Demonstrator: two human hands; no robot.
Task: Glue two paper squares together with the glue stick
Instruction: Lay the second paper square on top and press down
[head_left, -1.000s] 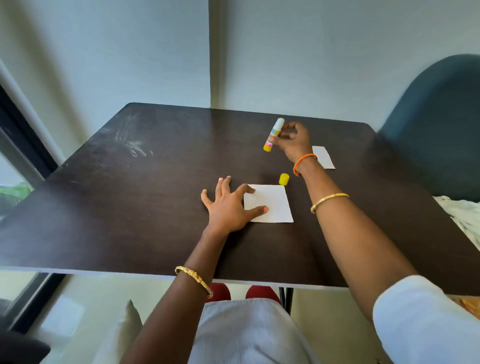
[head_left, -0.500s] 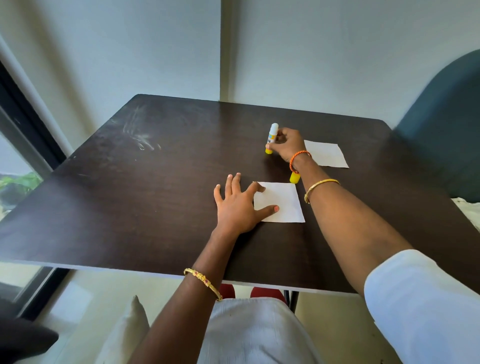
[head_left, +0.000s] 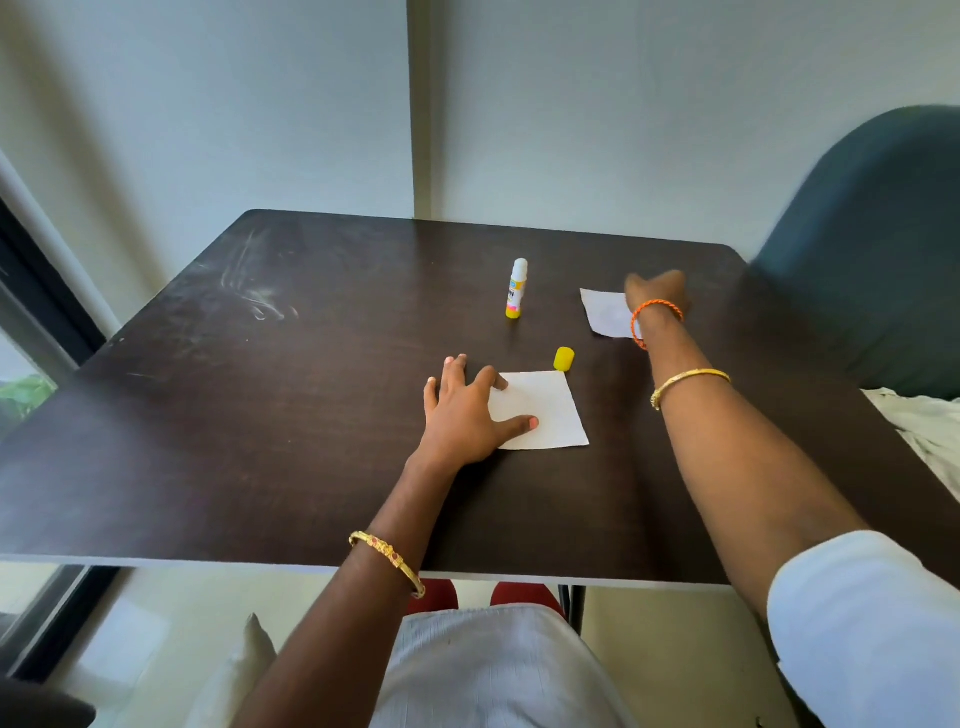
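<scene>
While the left hand (head_left: 462, 415) lay flat, fingers spread, pinning the near paper square (head_left: 540, 410) mid-bench, the right hand (head_left: 657, 296) touched the far paper square (head_left: 605, 314) toward the far right corner; its grip was blurred, so I cannot tell how open. Uncapped, the glue stick (head_left: 516, 295) stood free, its yellow cap (head_left: 564, 359) lying just beyond the near square.

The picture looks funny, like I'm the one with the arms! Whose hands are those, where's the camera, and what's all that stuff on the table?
The camera sits on a person's head, looking down, so you see their own arms. On the dark table, the left hand presses flat on a white paper square. The right hand reaches over a second paper square; it's blurry, so I can't tell if it's gripping. The glue stick stands upright by itself, held by nobody. Its yellow cap lies near the first square.
</scene>
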